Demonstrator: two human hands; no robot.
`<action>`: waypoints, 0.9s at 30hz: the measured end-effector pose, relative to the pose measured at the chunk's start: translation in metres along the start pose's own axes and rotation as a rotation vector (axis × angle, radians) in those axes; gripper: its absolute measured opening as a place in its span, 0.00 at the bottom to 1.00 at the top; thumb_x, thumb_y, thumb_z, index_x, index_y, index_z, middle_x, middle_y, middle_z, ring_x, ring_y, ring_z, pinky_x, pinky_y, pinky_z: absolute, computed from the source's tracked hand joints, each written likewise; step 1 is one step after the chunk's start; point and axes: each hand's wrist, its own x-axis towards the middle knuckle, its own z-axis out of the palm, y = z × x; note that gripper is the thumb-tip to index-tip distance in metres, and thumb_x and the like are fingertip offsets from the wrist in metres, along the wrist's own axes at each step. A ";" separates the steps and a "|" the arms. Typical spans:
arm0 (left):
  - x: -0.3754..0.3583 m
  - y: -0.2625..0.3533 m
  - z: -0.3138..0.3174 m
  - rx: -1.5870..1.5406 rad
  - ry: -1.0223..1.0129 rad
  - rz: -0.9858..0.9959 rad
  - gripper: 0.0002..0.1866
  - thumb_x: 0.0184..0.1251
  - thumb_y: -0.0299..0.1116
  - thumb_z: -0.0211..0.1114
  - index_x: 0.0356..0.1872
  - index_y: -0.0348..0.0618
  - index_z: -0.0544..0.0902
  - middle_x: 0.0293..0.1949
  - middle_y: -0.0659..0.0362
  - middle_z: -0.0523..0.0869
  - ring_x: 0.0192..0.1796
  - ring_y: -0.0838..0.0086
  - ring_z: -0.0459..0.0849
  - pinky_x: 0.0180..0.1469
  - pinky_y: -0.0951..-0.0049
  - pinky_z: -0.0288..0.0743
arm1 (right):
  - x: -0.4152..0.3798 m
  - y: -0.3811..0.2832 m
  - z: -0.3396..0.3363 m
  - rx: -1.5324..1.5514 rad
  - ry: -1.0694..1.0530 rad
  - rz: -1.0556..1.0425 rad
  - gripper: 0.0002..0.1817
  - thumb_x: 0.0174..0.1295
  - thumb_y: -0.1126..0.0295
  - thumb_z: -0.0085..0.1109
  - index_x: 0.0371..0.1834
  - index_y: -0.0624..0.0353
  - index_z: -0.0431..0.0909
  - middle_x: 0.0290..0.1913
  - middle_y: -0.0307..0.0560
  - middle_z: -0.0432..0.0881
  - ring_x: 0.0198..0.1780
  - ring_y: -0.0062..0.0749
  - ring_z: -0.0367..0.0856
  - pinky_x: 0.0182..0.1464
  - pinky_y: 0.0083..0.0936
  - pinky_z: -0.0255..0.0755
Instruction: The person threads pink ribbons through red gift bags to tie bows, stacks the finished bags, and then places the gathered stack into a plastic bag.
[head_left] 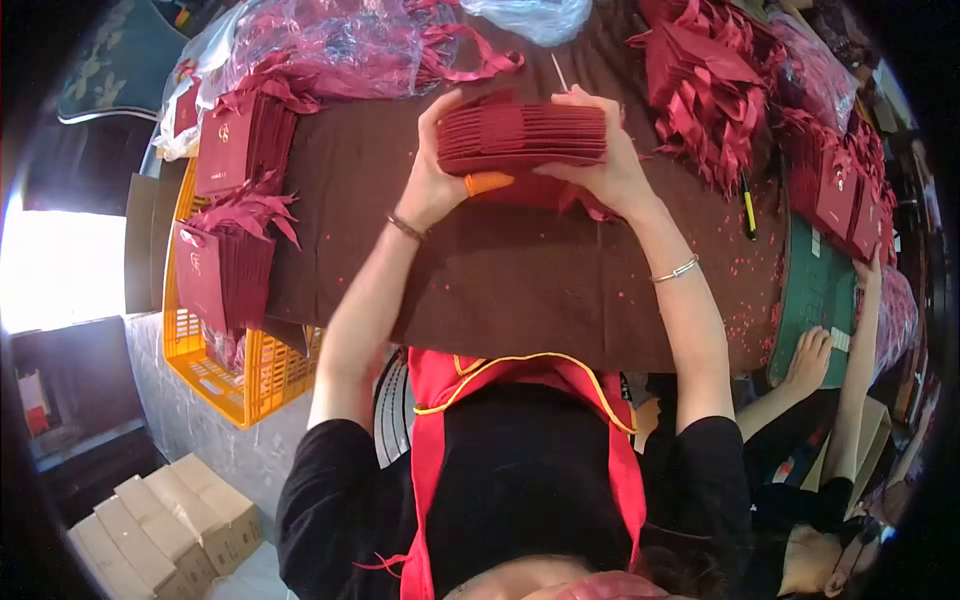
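Black shirt and red apron (pixel 428 480) nearest the lens. Both arms reach forward over the brown cloth (pixel 480 290), elbows bent outward, forearms angling in toward each other. Dark bracelet (pixel 407 228) on left wrist, thin bangle (pixel 677 269) on right.

Left hand (pixel 440 180) and right hand (pixel 618 165) face each other, gripping a stack of dark red pouches (pixel 525 135) from its two ends. Fingers curl up round the ends, thumbs along the lower edge; left thumb has an orange cover (pixel 489 183). Stack sits squarely between the palms, touching both, layered edges toward the camera. Whether it rests on the cloth or is lifted: can't tell. Fingertips partly hidden behind it; the dark red part below is in shadow, unclear if same stack. Ribbon end (pixel 592 207) pokes out under the right hand.

Left: more pouch piles (pixel 222 150) at the cloth's edge, yellow crate (pixel 255 380) below, partly covered.

Right: yellow-handled tool (pixel 749 212) on the cloth, type unclear. Co-worker's one hand (pixel 808 355) on a green surface (pixel 815 290), other up by a pouch bundle (pixel 840 200), fingertips hard to see.

Far side: ribboned heap (pixel 705 85), crumpled clear plastic (pixel 330 45) cut off by the top edge. Lens darkens the corners.
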 end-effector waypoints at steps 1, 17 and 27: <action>0.001 0.001 -0.008 0.096 -0.072 -0.020 0.48 0.38 0.28 0.80 0.63 0.41 0.60 0.54 0.54 0.76 0.57 0.67 0.75 0.59 0.66 0.71 | -0.002 0.007 0.002 0.035 -0.006 0.077 0.46 0.35 0.61 0.79 0.57 0.63 0.59 0.52 0.52 0.74 0.55 0.39 0.75 0.59 0.31 0.66; 0.020 -0.034 -0.019 0.437 -0.226 -0.262 0.43 0.44 0.33 0.77 0.61 0.42 0.61 0.50 0.50 0.80 0.56 0.63 0.78 0.54 0.65 0.72 | 0.018 0.012 -0.005 0.330 -0.078 0.304 0.30 0.44 0.82 0.71 0.50 0.63 0.65 0.46 0.43 0.79 0.48 0.22 0.77 0.52 0.22 0.72; 0.034 -0.003 0.038 -0.349 0.391 0.005 0.15 0.70 0.39 0.48 0.33 0.39 0.78 0.29 0.62 0.80 0.33 0.79 0.77 0.41 0.76 0.70 | 0.006 0.018 0.003 0.227 0.049 0.225 0.30 0.43 0.72 0.75 0.46 0.64 0.66 0.41 0.45 0.82 0.44 0.24 0.79 0.49 0.23 0.72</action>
